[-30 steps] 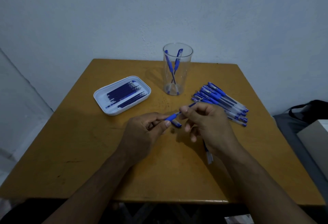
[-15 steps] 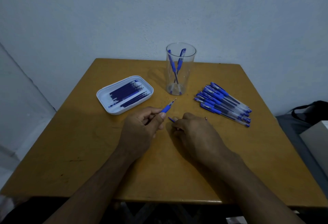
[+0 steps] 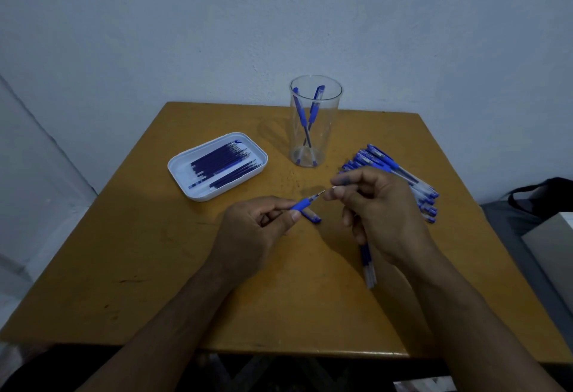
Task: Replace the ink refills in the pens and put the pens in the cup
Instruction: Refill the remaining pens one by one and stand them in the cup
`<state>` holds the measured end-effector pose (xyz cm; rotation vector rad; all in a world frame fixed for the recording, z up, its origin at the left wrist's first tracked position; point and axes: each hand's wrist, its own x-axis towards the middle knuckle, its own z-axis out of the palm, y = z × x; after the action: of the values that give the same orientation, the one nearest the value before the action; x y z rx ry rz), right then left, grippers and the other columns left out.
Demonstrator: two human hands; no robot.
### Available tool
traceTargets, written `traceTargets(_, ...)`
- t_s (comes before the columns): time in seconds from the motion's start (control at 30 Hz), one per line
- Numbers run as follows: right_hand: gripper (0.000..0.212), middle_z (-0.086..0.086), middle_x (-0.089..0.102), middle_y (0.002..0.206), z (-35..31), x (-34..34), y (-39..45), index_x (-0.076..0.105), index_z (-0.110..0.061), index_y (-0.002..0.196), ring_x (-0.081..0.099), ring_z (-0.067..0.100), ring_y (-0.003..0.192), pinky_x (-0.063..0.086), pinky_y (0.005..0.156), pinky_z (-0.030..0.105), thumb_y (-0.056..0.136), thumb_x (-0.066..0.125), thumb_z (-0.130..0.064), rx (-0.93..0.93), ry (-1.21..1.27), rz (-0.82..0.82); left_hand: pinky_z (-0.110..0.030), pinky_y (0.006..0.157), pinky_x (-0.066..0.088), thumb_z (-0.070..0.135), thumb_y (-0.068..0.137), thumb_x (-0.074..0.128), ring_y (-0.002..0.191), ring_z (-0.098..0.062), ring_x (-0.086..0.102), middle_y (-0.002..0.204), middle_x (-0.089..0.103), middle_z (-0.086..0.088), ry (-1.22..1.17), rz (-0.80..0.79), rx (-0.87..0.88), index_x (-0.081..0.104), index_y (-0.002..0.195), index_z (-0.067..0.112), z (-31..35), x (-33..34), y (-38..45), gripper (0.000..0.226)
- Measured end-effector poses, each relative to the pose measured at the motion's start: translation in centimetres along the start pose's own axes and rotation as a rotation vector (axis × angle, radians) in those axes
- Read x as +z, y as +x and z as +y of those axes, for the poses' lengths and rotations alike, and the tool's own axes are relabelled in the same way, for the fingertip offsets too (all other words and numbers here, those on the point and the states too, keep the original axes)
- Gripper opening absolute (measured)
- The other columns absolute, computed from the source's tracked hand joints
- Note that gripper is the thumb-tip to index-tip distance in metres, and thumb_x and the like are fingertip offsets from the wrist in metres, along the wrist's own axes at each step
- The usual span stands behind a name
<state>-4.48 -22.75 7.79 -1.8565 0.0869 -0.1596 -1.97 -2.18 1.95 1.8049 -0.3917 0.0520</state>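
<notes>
The wooden surface (image 3: 155, 267) carries everything in this job, and how things lie on it suggests the work is at an early stage. At the far edge stands the clear plastic cup (image 3: 315, 106), upright, with two finished pens (image 3: 302, 112) leaning crossed inside it; those look like the only ones done. To its right, near the edge of the surface, lies a fanned pile of blue pens (image 3: 387, 163), capped and apparently untouched, partly hidden behind the right hand, so most of the task is left. Left of the cup sits a white tray (image 3: 183, 171) holding a row of dark blue ink refills (image 3: 223, 163), still well stocked.

Nearer the camera, one pen is open and in hand. The left hand (image 3: 248, 233) grips the blue grip section (image 3: 300, 204) between thumb and fingers, its fine tip pointing toward the right hand. The right hand (image 3: 378, 211) pinches something small and pale at its fingertips, just beside that tip; what it is cannot be told. The same hand also holds a clear pen barrel (image 3: 369, 267) tucked under its curled fingers, the end sticking out below the palm. A blue cap (image 3: 311, 216) lies on the surface between the hands.

By my judgement this pen is mid-swap: it must be reassembled, capped and dropped in the cup.
</notes>
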Motion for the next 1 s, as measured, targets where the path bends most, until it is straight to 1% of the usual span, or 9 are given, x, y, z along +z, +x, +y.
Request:
traceTargets(0.3, 0.010, 0.001, 0.075, 0.080, -0.08, 0.14, -0.27, 0.071, -0.015, 0.101, 0.057, 0.011, 0.046, 0.043, 0.037, 0.026, 0.098, 0.064, -0.010, -0.052, -0.064, -0.076, -0.016, 0.055, 0.047, 0.020, 0.092, 0.073, 0.063, -0.006, 0.062, 0.077, 0.072, 0.005, 0.067, -0.027, 0.044, 0.074, 0.112, 0.025, -0.25, -0.08, -0.04, 0.021)
traceTargets(0.43, 0.009, 0.004, 0.067, 0.065, 0.07, 0.03, -0.29, 0.072, -0.019, 0.099, 0.052, 0.010, 0.040, 0.042, 0.039, 0.024, 0.098, 0.065, -0.015, -0.072, -0.155, -0.113, -0.040, 0.060, 0.056, 0.025, 0.091, 0.074, 0.070, -0.022, 0.065, 0.081, 0.072, 0.005, 0.071, -0.051, 0.071, 0.076, 0.114, 0.027, -0.65, -0.11, -0.04, 0.023)
traceTargets(0.53, 0.008, 0.000, 0.065, 0.062, 0.28, 0.15, -0.26, 0.072, -0.020, 0.097, 0.051, 0.006, 0.041, 0.041, 0.043, 0.019, 0.097, 0.066, -0.016, -0.081, -0.187, -0.143, -0.048, 0.063, 0.055, 0.026, 0.091, 0.074, 0.072, -0.026, 0.065, 0.082, 0.072, 0.006, 0.082, -0.053, 0.089, 0.076, 0.116, 0.026, -0.80, -0.05, -0.07, 0.025)
traceTargets(0.63, 0.010, -0.009, 0.066, 0.061, 0.17, 0.20, -0.21, 0.073, -0.018, 0.090, 0.053, 0.004, 0.047, 0.038, 0.047, 0.012, 0.096, 0.067, -0.021, -0.099, -0.213, -0.142, -0.047, 0.063, 0.053, 0.024, 0.091, 0.074, 0.070, -0.025, 0.063, 0.080, 0.071, 0.005, 0.067, -0.042, 0.107, 0.077, 0.114, 0.027, -0.69, 0.06, -0.02, 0.023)
traceTargets(0.73, 0.036, -0.008, 0.069, 0.062, 0.40, 0.24, -0.12, 0.073, -0.018, 0.076, 0.054, 0.004, 0.048, 0.036, 0.047, 0.014, 0.094, 0.060, -0.046, -0.116, -0.308, -0.113, -0.044, 0.063, 0.054, 0.022, 0.091, 0.074, 0.070, -0.025, 0.063, 0.081, 0.071, 0.006, 0.066, -0.052, 0.126, 0.077, 0.116, 0.025, -0.66, 0.02, -0.05, 0.025)
traceTargets(0.8, 0.042, -0.011, 0.065, 0.058, 0.46, 0.14, -0.15, 0.073, -0.018, 0.077, 0.052, 0.004, 0.046, 0.035, 0.046, 0.014, 0.092, 0.056, -0.053, -0.127, -0.329, -0.099, -0.040, 0.063, 0.055, 0.024, 0.090, 0.074, 0.071, -0.024, 0.064, 0.082, 0.071, 0.007, 0.065, -0.054, 0.126, 0.076, 0.116, 0.025, -0.63, -0.02, -0.09, 0.026)
traceTargets(0.9, 0.015, -0.007, 0.069, 0.075, 0.29, -0.17, -0.07, 0.074, -0.024, 0.098, 0.057, 0.002, 0.054, 0.042, 0.050, 0.015, 0.092, 0.069, -0.037, -0.105, -0.218, -0.162, -0.030, 0.061, 0.053, 0.027, 0.089, 0.073, 0.070, -0.018, 0.064, 0.081, 0.071, 0.009, 0.070, -0.047, 0.127, 0.077, 0.115, 0.022, -0.53, -0.03, -0.04, 0.027)
traceTargets(0.97, 0.007, -0.006, 0.068, 0.076, 0.24, -0.27, -0.03, 0.074, -0.024, 0.099, 0.056, 0.003, 0.054, 0.043, 0.051, 0.016, 0.092, 0.072, -0.021, -0.092, -0.162, -0.205, -0.028, 0.060, 0.052, 0.031, 0.088, 0.072, 0.070, -0.017, 0.063, 0.081, 0.071, 0.010, 0.082, -0.050, 0.124, 0.077, 0.116, 0.021, -0.51, -0.04, -0.02, 0.029)
traceTargets(1.0, 0.004, -0.006, 0.067, 0.074, 0.35, -0.29, 0.02, 0.074, -0.023, 0.094, 0.056, 0.003, 0.054, 0.042, 0.051, 0.015, 0.093, 0.071, -0.021, -0.104, -0.186, -0.195, -0.030, 0.061, 0.053, 0.031, 0.088, 0.071, 0.070, -0.018, 0.063, 0.081, 0.071, 0.011, 0.086, -0.053, 0.125, 0.076, 0.116, 0.022, -0.56, -0.06, -0.01, 0.030)
